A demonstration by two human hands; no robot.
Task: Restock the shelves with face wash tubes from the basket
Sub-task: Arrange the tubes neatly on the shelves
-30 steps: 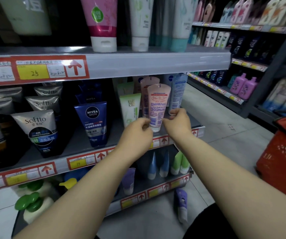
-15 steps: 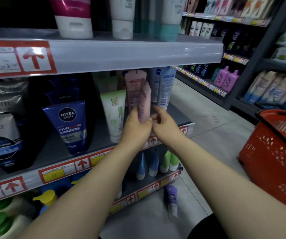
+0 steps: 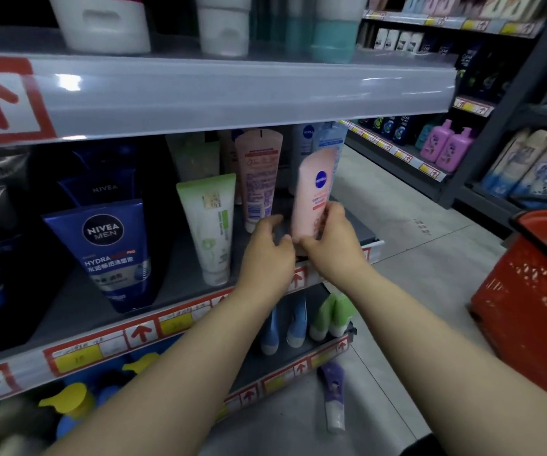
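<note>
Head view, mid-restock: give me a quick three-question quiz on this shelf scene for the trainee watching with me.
1. True or false: the pink Nivea tube held by the right hand shows its logo to the camera.
2. Where is the red basket? A) at the right of the view B) on the top shelf C) hanging from the left arm
3. Fill in: on the floor lies a ____ tube.
Key: 1 true; 2 A; 3 purple tube.

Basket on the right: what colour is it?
The basket is red, with a perforated wall; best seen in the head view.
</note>
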